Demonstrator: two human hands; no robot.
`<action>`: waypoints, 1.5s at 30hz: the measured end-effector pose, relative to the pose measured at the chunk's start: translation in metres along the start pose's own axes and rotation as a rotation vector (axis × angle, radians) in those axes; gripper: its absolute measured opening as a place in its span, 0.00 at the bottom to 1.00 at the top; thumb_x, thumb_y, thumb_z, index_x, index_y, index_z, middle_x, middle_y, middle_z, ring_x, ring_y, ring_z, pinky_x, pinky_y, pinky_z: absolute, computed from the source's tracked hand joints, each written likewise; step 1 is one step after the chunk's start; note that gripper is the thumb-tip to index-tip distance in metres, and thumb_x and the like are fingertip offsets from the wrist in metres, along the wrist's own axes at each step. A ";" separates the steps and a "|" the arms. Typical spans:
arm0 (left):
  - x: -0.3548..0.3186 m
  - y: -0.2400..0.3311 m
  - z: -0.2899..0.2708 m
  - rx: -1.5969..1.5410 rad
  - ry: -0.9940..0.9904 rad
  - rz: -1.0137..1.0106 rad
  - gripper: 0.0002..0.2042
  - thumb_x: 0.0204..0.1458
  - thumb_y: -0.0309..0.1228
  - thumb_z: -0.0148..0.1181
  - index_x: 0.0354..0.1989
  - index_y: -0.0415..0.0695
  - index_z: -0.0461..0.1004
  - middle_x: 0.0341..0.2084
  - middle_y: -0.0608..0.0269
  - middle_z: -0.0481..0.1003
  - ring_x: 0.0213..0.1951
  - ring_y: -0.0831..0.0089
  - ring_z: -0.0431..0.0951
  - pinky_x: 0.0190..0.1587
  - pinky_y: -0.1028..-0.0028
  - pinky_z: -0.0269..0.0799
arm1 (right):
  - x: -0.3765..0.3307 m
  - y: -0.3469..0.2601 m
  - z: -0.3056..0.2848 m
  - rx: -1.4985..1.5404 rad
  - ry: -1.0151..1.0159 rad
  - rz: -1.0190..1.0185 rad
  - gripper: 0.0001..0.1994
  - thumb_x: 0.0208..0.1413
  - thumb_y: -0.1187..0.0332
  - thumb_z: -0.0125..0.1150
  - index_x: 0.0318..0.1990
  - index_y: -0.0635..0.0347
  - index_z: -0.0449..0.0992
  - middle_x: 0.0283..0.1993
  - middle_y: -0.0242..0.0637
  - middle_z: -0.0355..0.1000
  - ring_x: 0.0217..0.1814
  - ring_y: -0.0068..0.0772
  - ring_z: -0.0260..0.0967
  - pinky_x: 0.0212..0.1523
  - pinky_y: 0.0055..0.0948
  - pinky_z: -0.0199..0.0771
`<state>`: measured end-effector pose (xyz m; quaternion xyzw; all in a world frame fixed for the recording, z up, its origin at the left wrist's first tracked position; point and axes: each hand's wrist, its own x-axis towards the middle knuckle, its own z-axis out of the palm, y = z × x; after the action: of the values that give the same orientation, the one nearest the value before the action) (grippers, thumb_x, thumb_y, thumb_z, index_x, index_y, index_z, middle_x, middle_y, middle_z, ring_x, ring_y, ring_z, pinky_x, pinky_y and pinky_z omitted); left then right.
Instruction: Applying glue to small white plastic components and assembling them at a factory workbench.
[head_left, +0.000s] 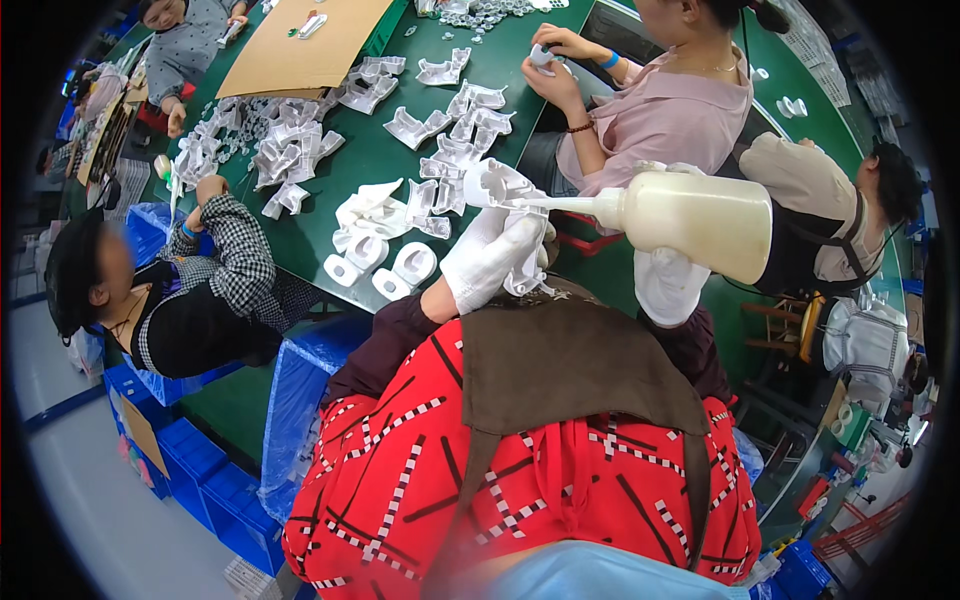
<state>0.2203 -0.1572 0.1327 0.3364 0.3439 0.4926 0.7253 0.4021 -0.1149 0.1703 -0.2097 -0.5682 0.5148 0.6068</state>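
My left hand point(485, 262), in a white glove, is closed around a white moulded plastic housing point(490, 186) and holds it up over the table's edge. A squeeze bottle point(705, 222) of pale yellowish liquid lies on its side in my gloved right hand point(668, 285). Its long thin nozzle point(562, 203) points left, with the tip at the housing; whether it touches cannot be made out. The bottle hides part of my right fingers. Just left of my left hand, two flat white parts with openings point(408, 268) and a crumpled white cloth point(368, 208) lie on the table.
Several white housings point(470, 120) are spread over the green table point(385, 150), with a heap of them point(290, 150) further left. Cardboard point(290, 50) lies at the back. Co-workers sit close at left and right. A lined blue bin point(300, 390) stands by my left side.
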 end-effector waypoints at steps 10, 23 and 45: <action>0.004 0.006 -0.013 -0.114 0.166 0.146 0.20 0.53 0.42 0.43 0.46 0.39 0.59 0.30 0.55 0.69 0.26 0.73 0.72 0.27 0.77 0.69 | 0.013 -0.013 -0.012 0.309 -0.048 0.167 0.31 0.45 0.51 0.54 0.53 0.59 0.55 0.49 0.38 0.55 0.52 0.39 0.56 0.50 0.42 0.56; 0.006 0.011 -0.012 0.037 0.232 0.272 0.20 0.52 0.43 0.43 0.42 0.37 0.61 0.30 0.56 0.69 0.26 0.73 0.71 0.25 0.76 0.69 | -0.008 0.000 -0.010 0.091 -0.038 0.046 0.28 0.44 0.60 0.58 0.53 0.53 0.55 0.51 0.40 0.51 0.55 0.43 0.51 0.51 0.43 0.59; 0.020 -0.008 -0.025 0.083 0.361 0.242 0.15 0.52 0.37 0.43 0.43 0.40 0.59 0.30 0.59 0.68 0.25 0.77 0.70 0.24 0.79 0.68 | -0.009 0.007 -0.002 0.210 -0.098 0.222 0.32 0.42 0.58 0.61 0.52 0.58 0.53 0.52 0.37 0.51 0.52 0.38 0.54 0.46 0.41 0.63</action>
<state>0.2088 -0.1371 0.1093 0.3111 0.4452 0.6136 0.5732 0.4021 -0.1189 0.1597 -0.1813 -0.5133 0.6449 0.5364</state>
